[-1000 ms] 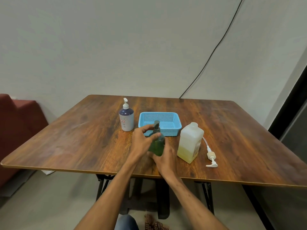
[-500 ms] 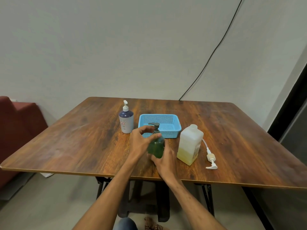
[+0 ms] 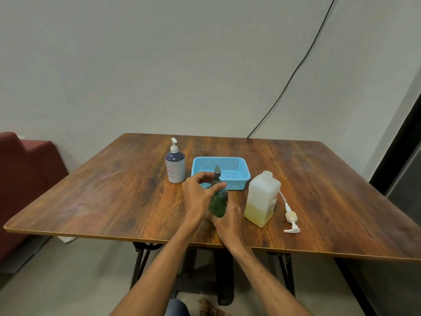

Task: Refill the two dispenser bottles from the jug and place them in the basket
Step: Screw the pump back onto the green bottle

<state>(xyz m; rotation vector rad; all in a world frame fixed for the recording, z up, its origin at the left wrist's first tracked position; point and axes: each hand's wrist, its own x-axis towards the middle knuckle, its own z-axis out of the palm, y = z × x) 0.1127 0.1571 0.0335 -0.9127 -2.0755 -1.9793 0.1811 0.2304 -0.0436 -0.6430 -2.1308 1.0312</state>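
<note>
Gripping the green bottle point(image 3: 218, 202) with both hands, I have it upright near the front middle of the table point(image 3: 114, 197), just in front of the basket point(image 3: 239, 185). My right hand point(image 3: 227, 221) wraps its lower body from my side. My left hand point(image 3: 199, 197) curls thumb and fingers round the neck under the pump head point(image 3: 216, 173). Whether the collar is loose I cannot tell, since my fingers hide it.

I judge the bottle small, light and stiff, smooth enough to slip if soapy. The low body is the place to steady it and the collar the place to twist.

The jug point(image 3: 262, 197) stands just to my right, uncapped, roughly a third full of yellow liquid. It looks heavier, and I would take it round the body. Its loose pump point(image 3: 291, 221), tube attached, lies on the table beyond it, out of my path. The white bottle point(image 3: 175, 165) stands upright left of the basket. Between green bottle and jug I see nothing to snag on.
</note>
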